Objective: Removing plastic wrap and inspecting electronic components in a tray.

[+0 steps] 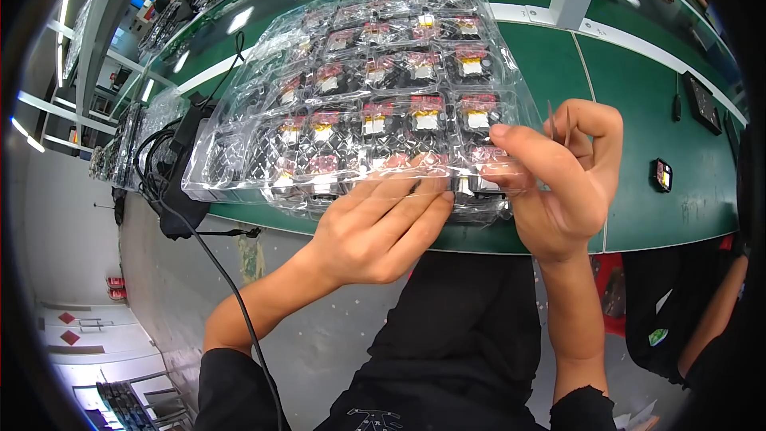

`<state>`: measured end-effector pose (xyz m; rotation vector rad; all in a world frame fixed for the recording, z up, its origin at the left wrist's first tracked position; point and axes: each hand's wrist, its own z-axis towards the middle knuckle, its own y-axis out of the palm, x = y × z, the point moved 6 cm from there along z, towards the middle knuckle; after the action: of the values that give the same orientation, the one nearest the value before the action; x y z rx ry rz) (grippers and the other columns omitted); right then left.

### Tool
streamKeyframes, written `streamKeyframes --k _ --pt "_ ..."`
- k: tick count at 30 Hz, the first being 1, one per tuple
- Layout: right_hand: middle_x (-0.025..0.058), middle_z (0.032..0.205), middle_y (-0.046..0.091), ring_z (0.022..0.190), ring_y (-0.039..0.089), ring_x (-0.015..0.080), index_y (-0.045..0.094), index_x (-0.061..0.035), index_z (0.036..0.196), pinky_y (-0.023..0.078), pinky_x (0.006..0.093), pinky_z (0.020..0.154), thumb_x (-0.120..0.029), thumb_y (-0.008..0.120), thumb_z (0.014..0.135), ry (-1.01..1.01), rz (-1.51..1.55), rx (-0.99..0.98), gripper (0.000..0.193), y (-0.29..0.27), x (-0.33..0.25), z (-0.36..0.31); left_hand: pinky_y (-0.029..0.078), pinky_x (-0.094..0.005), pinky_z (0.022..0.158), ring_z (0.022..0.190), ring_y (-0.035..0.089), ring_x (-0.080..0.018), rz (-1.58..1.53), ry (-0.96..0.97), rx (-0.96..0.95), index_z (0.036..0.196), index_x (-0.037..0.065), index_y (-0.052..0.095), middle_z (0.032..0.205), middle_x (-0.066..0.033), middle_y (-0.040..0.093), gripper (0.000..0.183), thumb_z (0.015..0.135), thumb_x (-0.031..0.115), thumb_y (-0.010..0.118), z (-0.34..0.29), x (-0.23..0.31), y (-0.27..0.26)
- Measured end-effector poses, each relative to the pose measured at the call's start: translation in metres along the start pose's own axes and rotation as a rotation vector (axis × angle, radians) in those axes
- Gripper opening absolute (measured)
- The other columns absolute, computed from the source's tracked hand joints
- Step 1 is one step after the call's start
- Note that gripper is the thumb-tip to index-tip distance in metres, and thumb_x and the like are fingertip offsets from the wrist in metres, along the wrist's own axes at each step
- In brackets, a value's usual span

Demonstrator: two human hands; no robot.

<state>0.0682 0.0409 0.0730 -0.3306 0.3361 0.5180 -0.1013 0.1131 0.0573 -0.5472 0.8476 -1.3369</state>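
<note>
A large clear plastic tray (357, 104) lies in front of me on the green bench. Its pockets hold rows of small black electronic modules with red, yellow and white parts. At the front edge is my left hand (383, 227); its fingertips show through the plastic and its thumb is hidden. My right hand (568, 179) pinches the tray's right front corner, with the index finger or thumb on top and other fingers showing through the film. Pointed metal tweezers (550, 120) stick up from the curled fingers of that hand. Another clear plastic layer (479, 211) shows beneath the front edge.
A small black module (661, 175) lies alone on the green bench (630, 207) at the right. Beyond it are a black box (702, 102) and a thin dark tool (677, 108). A black cable (211, 259) hangs at the left. Another person's arm (714, 319) is at the right.
</note>
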Motion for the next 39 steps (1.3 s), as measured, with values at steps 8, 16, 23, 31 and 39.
streamKeyframes --k 8,16,23,31,39 --pt "0.007 0.104 0.044 0.071 0.051 0.0136 0.08 -0.0048 0.098 0.04 0.026 0.056 -0.013 0.093 0.068 -0.006 0.014 0.016 0.033 0.002 0.0 0.0 0.06 -0.0348 0.081 0.096 0.072 -0.0239 0.014 0.033 0.007 0.1 0.002 0.077 0.109 -0.0128 0.077 0.02 0.083 0.011 0.072 0.0 -0.001 0.0" --pt "0.0068 0.103 0.044 0.069 0.05 0.0128 0.08 -0.0049 0.098 0.039 0.0264 0.055 -0.014 0.094 0.067 -0.018 -0.001 -0.003 0.034 0.005 -0.002 0.002 0.06 -0.0368 0.083 0.099 0.073 -0.0252 -0.038 -0.009 -0.022 0.102 0.002 0.076 0.111 -0.0128 0.077 0.022 0.083 0.012 0.072 -0.002 -0.006 0.0" --pt "0.0066 0.103 0.044 0.068 0.049 0.0119 0.08 -0.0047 0.097 0.039 0.0257 0.054 -0.013 0.094 0.067 0.013 0.022 0.006 0.034 0.002 -0.001 0.002 0.061 -0.0395 0.074 0.092 0.076 -0.0327 -0.254 -0.154 -0.029 0.101 -0.003 0.073 0.104 -0.018 0.077 0.029 0.073 -0.009 0.068 0.009 -0.009 -0.006" --pt "0.0069 0.106 0.043 0.077 0.049 0.0148 0.08 -0.0041 0.102 0.043 0.0275 0.064 -0.013 0.091 0.074 0.05 0.025 -0.02 0.031 -0.001 -0.001 -0.003 0.06 -0.0417 0.08 0.093 0.074 -0.0327 -0.321 -0.256 -0.071 0.106 -0.001 0.073 0.108 -0.0157 0.075 0.03 0.076 -0.004 0.075 0.01 -0.009 -0.008" --pt "0.0078 0.105 0.042 0.07 0.049 0.0137 0.08 -0.0024 0.1 0.039 0.0274 0.058 -0.007 0.089 0.075 0.029 0.048 0.022 0.027 -0.005 0.003 -0.002 0.059 -0.0408 0.083 0.096 0.073 -0.0306 -0.198 -0.212 -0.045 0.113 0.001 0.073 0.115 -0.0149 0.071 0.04 0.077 0.011 0.084 0.033 0.01 -0.001"
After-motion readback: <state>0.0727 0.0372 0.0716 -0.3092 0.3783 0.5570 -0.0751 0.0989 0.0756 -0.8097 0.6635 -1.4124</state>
